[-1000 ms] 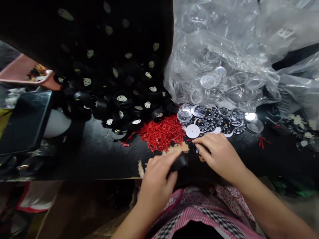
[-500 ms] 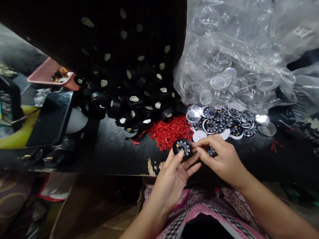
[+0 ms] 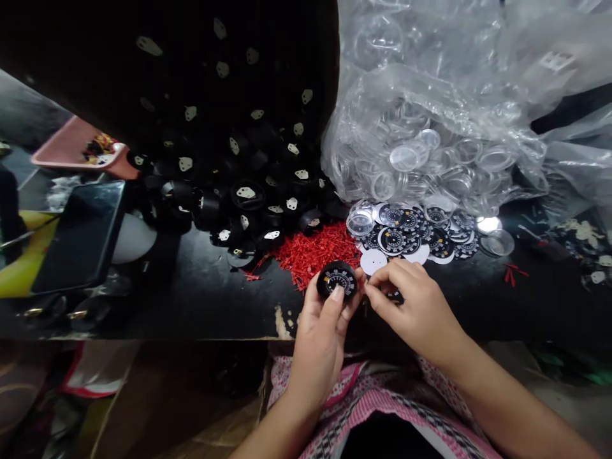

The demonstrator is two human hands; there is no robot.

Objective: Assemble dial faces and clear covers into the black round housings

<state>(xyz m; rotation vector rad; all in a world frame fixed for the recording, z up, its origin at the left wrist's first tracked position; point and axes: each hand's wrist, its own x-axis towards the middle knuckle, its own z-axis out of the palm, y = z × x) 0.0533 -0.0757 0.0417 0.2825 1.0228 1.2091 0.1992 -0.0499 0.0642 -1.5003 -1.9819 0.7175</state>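
A round black gauge (image 3: 336,278) with white scale marks and a yellow patch on its dial face rests in my left hand (image 3: 318,335). My left thumb presses on the lower part of the face, and the fingers wrap behind it. Just right of the gauge, my right hand (image 3: 415,305) is closed in a pinch of thumb and forefinger. Whatever is in the pinch is too small to make out. Beyond the gauge lies a heap of small red pointers (image 3: 313,252). Black-and-white dial discs (image 3: 394,241) are piled behind my right hand.
Many black round housings (image 3: 246,193) spill from a dark container at the back. A clear plastic bag (image 3: 430,83) holds transparent lens covers (image 3: 404,158). At left stand a phone (image 3: 79,236) and a pink tray (image 3: 71,143). Loose red pointers (image 3: 514,274) lie at right.
The whole view has shifted, so things sit further left. My left fingers have curled in behind the gauge. My right hand stays pinched close beside it.
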